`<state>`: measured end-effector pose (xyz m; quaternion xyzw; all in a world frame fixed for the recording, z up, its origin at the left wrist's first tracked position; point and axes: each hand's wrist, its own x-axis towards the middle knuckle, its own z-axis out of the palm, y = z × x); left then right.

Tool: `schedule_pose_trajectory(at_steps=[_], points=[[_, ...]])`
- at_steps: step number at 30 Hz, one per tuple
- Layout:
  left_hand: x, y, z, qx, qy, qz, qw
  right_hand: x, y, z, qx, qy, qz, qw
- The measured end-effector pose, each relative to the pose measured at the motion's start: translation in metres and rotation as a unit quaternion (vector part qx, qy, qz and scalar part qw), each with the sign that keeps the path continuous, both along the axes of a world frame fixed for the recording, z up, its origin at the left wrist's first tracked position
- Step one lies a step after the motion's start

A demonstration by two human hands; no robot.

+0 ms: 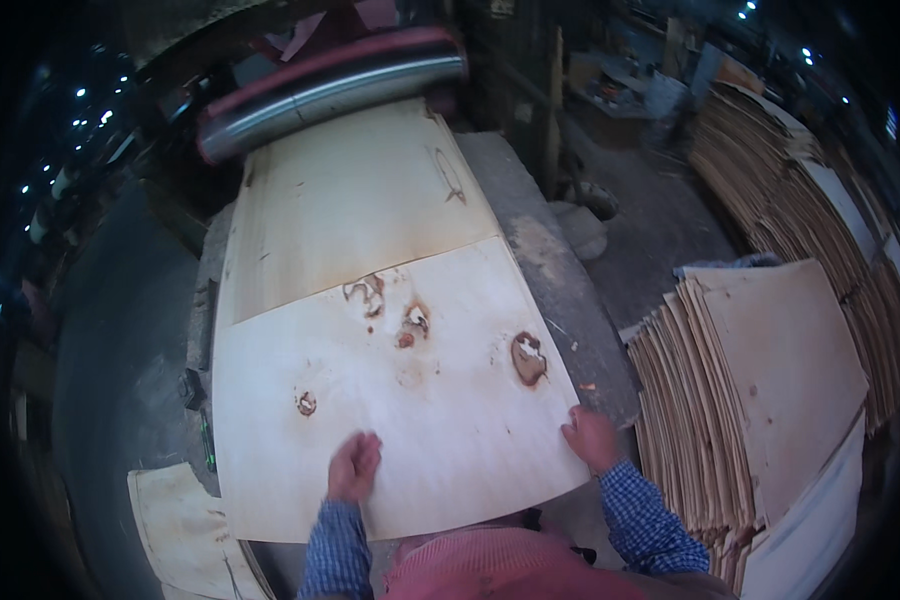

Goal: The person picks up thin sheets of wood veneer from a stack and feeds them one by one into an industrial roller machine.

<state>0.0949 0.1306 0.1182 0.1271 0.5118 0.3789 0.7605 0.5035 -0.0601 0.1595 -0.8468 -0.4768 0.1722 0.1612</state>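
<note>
A pale wood veneer sheet (420,460) with several brown knots and holes lies in front of me. Its far edge meets a second, yellower veneer sheet (350,200), which reaches up to a shiny metal roller (340,95). Over the near part of the pale sheet is my left hand (355,467), its fingers loosely bent, holding nothing. At the sheet's right edge my right hand (592,440) is closed, with the edge at its thumb and fingers. The undersides of its fingers are hidden.
A worn machine bed (560,290) lies under the sheets. To the right stands a stack of veneer (690,410), with a taller stack (770,180) behind it. More veneer pieces (185,520) lie at the lower left, beside a dark surface (120,370).
</note>
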Motion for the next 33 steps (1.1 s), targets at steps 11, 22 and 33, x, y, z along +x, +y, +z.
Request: schedule_pose_trajectory(at_steps=[11,22,33], points=[[-0.082,-0.183,-0.025,-0.091,0.012,0.01,0.996,0.009,-0.006,-0.005,0.022,-0.009,0.055,0.998],[-0.079,-0.198,0.004,-0.044,0.07,-0.009,0.997,0.007,-0.004,-0.012,0.044,0.08,-0.042,0.995],[-0.086,-0.193,-0.011,-0.061,-0.021,0.013,0.998,0.015,-0.005,-0.032,0.064,0.116,-0.081,0.988]])
